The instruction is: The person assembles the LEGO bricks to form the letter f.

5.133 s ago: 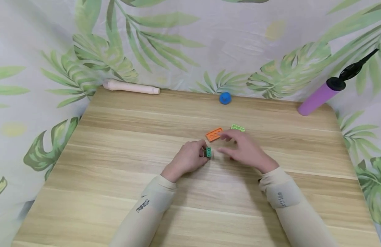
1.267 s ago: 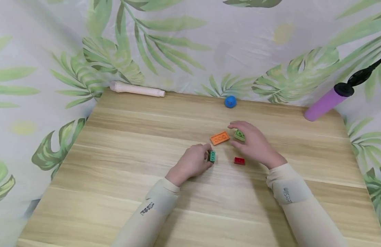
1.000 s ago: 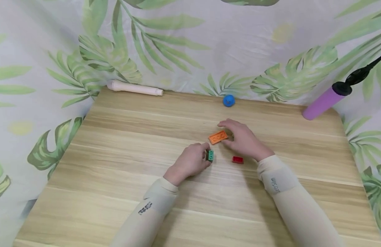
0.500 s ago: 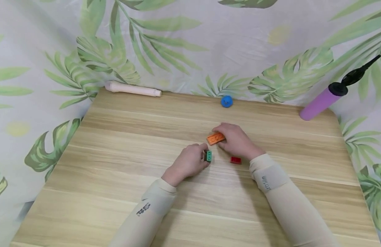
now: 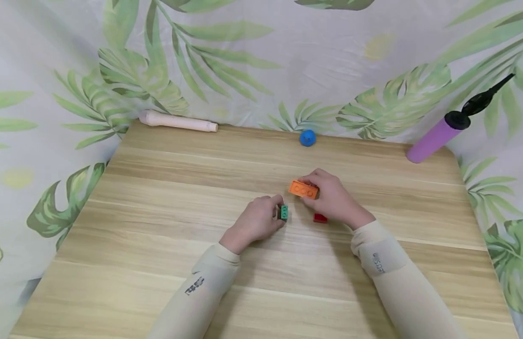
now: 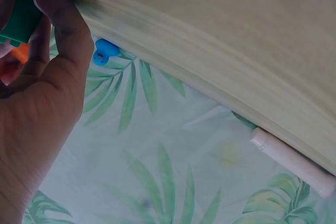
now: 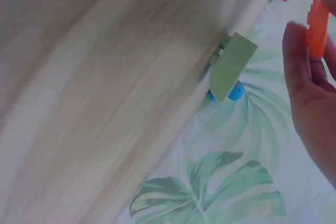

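Note:
My left hand (image 5: pixel 253 220) pinches a dark green toy building brick (image 5: pixel 284 212) between thumb and fingers. In the left wrist view this green brick (image 6: pixel 23 17) sits at the upper left, close in the fingers. Across from it, my right hand (image 5: pixel 331 197) grips an orange building brick (image 5: pixel 302 189), its hollow underside facing the head camera. A red brick (image 5: pixel 320 218) lies on the table just below the right hand, partly covered by it. The light green brick (image 7: pixel 232 67) shows in the right wrist view; in the head view the right hand hides it.
Along the back edge of the wooden table (image 5: pixel 159 235) are a pale pink stick-shaped object (image 5: pixel 178 121) and a small blue ball-like toy (image 5: pixel 308 138). A purple cylinder with a black top (image 5: pixel 435 136) stands tilted at the back right. Leaf-patterned cloth (image 5: pixel 244 61) hangs behind.
My right hand has moved left from the light green brick to the orange one, taken hold of it and turned it. The left hand keeps its grip on the green brick.

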{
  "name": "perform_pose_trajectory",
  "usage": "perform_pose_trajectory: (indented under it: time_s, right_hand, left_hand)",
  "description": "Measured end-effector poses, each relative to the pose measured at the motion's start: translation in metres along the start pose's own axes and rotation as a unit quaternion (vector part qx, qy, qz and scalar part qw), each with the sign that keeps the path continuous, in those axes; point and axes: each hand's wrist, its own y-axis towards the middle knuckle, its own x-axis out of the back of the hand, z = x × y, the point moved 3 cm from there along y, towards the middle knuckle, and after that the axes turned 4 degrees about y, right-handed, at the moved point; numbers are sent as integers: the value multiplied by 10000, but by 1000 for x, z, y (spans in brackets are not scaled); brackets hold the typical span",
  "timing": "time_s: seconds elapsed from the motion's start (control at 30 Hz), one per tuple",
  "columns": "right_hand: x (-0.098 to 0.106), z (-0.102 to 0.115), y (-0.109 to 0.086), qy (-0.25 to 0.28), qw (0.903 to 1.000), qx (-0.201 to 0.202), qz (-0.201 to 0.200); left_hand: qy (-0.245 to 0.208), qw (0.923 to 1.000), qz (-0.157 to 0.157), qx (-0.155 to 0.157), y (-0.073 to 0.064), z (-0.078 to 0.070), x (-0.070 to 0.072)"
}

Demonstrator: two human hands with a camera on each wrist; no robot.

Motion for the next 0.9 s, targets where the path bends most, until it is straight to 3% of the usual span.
perform_pose_trajectory:
  time_s: [0.23,0.43,0.73,0.9]
  right_hand:
    - [6,2,-23,390,9992,83,-48]
    - [11,3,-30,840,9964,-45,-72]
    - [16,3,-37,1040,9926,566,-266]
    - [16,3,-38,1259,9893,665,-317]
  left_hand:
    - [-12,10000,-46,-38,0,1,-1]
    - [-3,10000,-30,-10,0,2,-1]
    - [16,9999,-131,-78,-1,1,1]
    - [52,9998,-134,-97,-1,1,0]
